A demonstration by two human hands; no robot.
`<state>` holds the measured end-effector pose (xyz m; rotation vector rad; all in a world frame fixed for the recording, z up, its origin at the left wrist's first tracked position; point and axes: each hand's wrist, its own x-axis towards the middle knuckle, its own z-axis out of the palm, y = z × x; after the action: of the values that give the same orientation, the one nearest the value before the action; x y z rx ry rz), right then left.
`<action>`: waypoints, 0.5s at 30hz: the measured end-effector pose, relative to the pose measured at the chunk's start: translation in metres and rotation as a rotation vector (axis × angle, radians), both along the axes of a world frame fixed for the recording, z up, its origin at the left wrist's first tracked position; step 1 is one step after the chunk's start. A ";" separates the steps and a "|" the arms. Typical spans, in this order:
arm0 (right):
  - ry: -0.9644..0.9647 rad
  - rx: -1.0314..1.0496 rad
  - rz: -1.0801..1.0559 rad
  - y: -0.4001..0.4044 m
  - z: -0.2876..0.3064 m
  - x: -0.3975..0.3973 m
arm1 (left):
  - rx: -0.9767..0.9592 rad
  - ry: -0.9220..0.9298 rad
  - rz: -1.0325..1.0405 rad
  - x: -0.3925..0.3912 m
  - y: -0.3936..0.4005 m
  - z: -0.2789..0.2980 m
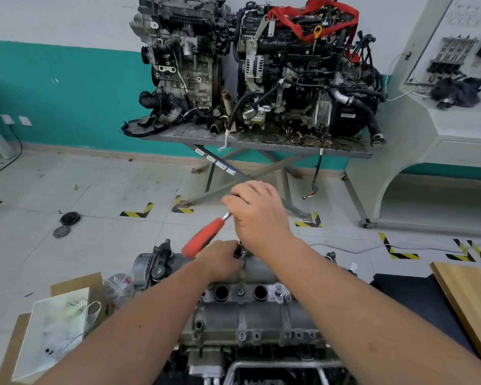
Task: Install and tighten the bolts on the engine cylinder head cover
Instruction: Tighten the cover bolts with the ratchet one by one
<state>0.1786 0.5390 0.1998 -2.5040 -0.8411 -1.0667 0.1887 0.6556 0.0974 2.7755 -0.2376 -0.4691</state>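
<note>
1. The cylinder head cover sits low centre on the engine.
2. Left hand pinches the socket at its far edge; keep it square.
3. Right hand curls around the ratchet head; turn gently.

The right hand hides the ratchet's head; the bolt is unseen.
</note>
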 end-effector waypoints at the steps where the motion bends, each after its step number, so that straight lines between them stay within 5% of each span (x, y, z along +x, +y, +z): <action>1: 0.025 -0.096 -0.060 0.002 0.006 -0.001 | 0.015 0.004 0.019 0.001 0.000 -0.001; 9: 0.432 -0.376 -0.204 0.009 0.044 -0.003 | 0.105 -0.024 0.046 0.003 0.000 -0.013; 12: 0.732 -0.169 -0.210 0.011 0.054 0.000 | 0.127 -0.043 0.041 0.002 -0.002 -0.014; 15: 1.078 0.278 -0.105 0.014 0.064 0.000 | 0.131 -0.054 0.038 0.003 -0.002 -0.013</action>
<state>0.1784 0.5528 0.2641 -2.3663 -0.2081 0.2179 0.1914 0.6535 0.0840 2.9183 -0.1726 -0.4141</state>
